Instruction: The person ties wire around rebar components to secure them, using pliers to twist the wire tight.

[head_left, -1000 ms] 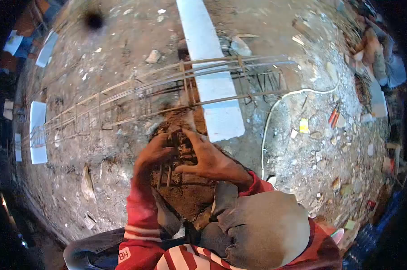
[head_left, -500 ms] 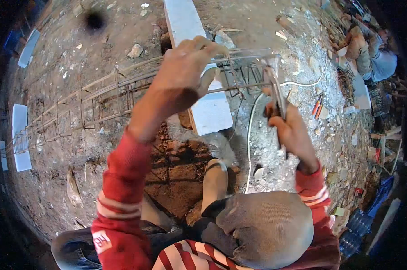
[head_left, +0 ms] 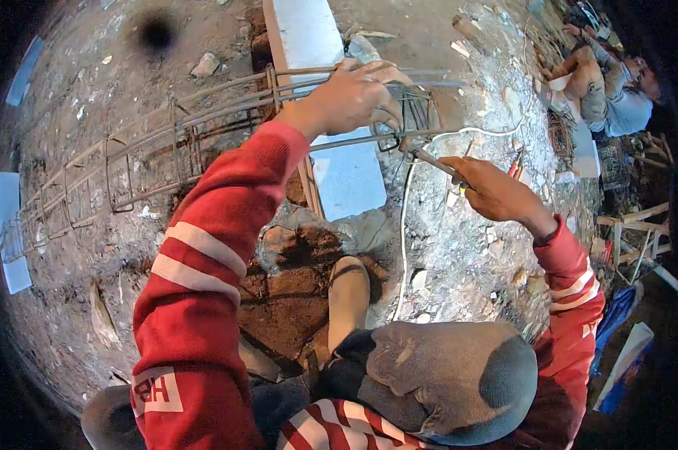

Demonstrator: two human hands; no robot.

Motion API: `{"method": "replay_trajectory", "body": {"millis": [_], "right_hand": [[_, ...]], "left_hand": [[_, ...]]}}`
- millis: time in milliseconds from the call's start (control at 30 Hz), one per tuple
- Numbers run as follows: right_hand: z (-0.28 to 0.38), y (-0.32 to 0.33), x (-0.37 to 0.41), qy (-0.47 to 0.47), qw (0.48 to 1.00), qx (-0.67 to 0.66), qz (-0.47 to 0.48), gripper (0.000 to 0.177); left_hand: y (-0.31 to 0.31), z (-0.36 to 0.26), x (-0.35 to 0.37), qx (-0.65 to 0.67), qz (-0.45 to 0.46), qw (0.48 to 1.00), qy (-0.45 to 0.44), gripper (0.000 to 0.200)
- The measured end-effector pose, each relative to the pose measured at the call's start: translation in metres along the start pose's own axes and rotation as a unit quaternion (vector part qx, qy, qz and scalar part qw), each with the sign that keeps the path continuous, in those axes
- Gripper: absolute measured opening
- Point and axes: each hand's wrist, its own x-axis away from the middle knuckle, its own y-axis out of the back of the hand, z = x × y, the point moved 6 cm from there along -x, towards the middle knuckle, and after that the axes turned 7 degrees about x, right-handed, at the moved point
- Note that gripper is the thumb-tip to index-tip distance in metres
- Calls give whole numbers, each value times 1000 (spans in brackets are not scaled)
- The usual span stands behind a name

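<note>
A long cage of thin steel bars (head_left: 196, 105) with square stirrups runs from the left to the middle. My left hand (head_left: 351, 94) reaches over its right end, fingers curled down round the upper bars by an end stirrup. Metal pincers (head_left: 434, 162) are closed in my right hand (head_left: 496, 187); their head meets the lower bar (head_left: 380, 139) just right of my left hand. A bundle of thin wire (head_left: 416, 111) hangs among the bar ends. What my left fingertips touch is partly hidden.
A white block (head_left: 350, 180) lies under the cage, and another white block (head_left: 10, 225) is at far left. A pale cable (head_left: 405, 255) crosses the rubble-strewn ground. A person (head_left: 624, 105) sits at upper right. Stones and wooden pieces lie around.
My right hand has brought the pincers from upright beside the bar ends down and left onto the lower bar. My left hand has moved right along the cage's end.
</note>
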Motion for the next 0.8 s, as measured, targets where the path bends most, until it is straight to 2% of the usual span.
{"method": "replay_trajectory", "body": {"millis": [33, 100, 133, 167, 233, 300, 367, 433, 467, 500, 533, 667, 733, 767, 800], "right_hand": [[3, 3, -4, 0, 1000, -1, 2, 59], [-1, 2, -6, -79, 993, 58, 59, 49], [8, 8, -3, -47, 995, 89, 27, 30], [16, 3, -1, -49, 994, 88, 29, 30], [26, -7, 6, -205, 970, 126, -17, 27], [37, -31, 9, -205, 973, 34, -104, 22], [37, -62, 3, -223, 957, -77, -166, 25], [27, -97, -7, -244, 926, -136, -253, 29], [27, -107, -12, -244, 921, -121, -280, 29], [17, -126, -20, -283, 896, -196, -280, 31], [-7, -165, -29, -271, 878, -231, -321, 31], [-7, -171, -42, -236, 852, -257, -391, 31], [-11, -179, -37, -256, 835, -307, -379, 30], [-13, -185, -37, -240, 758, -494, -351, 30], [-13, -193, -36, -226, 602, -688, -336, 31]], "left_hand": [[-2, 2, 2, -12, -19, 1000, -8, 13], [-4, 3, 3, -14, -21, 1000, -4, 12], [-5, 4, 3, -19, -24, 1000, -1, 12], [-5, 3, 3, -16, -25, 1000, -1, 12], [0, -2, 4, -26, -39, 999, -9, 11], [1, -2, 3, -17, -35, 999, -10, 11], [-1, -1, 5, -9, -29, 1000, -6, 11], [1, -1, 6, -12, -44, 999, -23, 12], [0, 0, 6, -11, -38, 999, -24, 12], [0, 1, 6, -23, -34, 999, -17, 16], [-1, 1, 5, -35, -30, 999, -11, 20], [1, -4, 7, -38, -43, 998, -23, 27], [0, -4, 8, -43, -60, 997, -12, 31], [0, -4, 7, -42, -60, 997, -12, 31], [1, -3, 7, -40, -57, 997, -12, 32]]}}
